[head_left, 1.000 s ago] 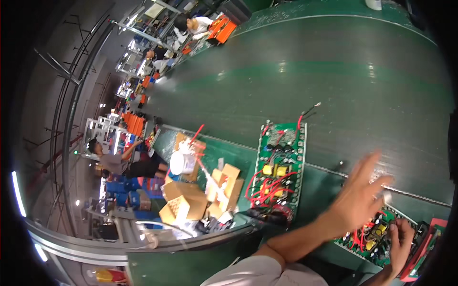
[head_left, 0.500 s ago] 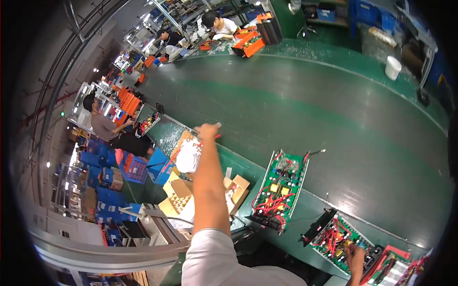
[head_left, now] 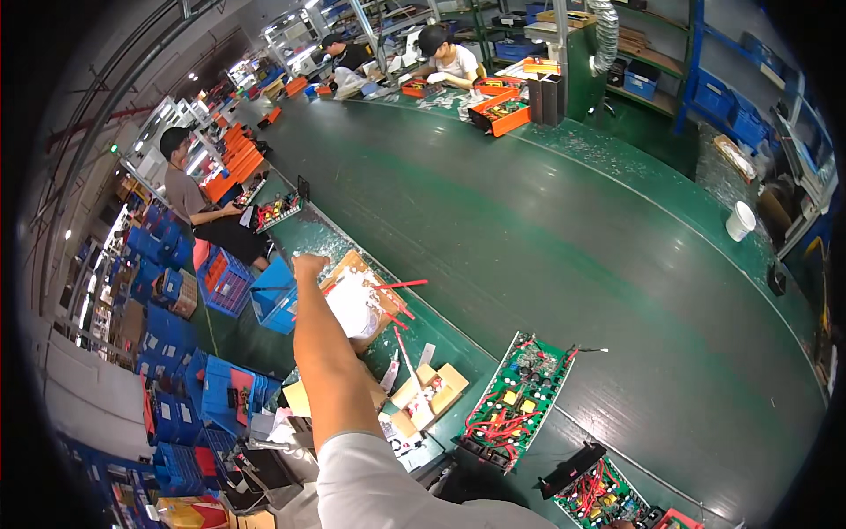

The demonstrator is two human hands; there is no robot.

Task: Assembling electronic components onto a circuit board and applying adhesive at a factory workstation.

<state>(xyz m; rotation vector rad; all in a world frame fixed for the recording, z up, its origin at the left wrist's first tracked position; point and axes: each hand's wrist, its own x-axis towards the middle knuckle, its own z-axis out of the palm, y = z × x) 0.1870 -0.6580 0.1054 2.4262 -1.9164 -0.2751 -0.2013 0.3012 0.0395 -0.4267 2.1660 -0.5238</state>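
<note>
My left arm reaches far forward. My left hand [head_left: 308,264] is over the bench's far left part, between a blue bin [head_left: 275,295] and a cardboard box [head_left: 357,257] lined with a white bag [head_left: 354,304]. Its fingers look closed, with a small pale bit at their tips that I cannot make out. Of my right hand [head_left: 622,525] only a sliver shows at the lower edge, by a green circuit board [head_left: 608,492] with red wires and a black end plate [head_left: 573,469]. A second, larger circuit board [head_left: 515,401] lies left of it, untouched.
Red sticks [head_left: 401,285] lie across the bagged box. A small open carton [head_left: 449,385] holds small parts. A wide dark green conveyor [head_left: 529,238] runs beyond the bench. A person [head_left: 189,194] works at far left; two others sit at the back. A white bucket [head_left: 740,220] stands far right.
My left hand has moved left, from the conveyor side of the bagged box to its far left. The view has shifted, and my right hand has mostly dropped out at the lower edge.
</note>
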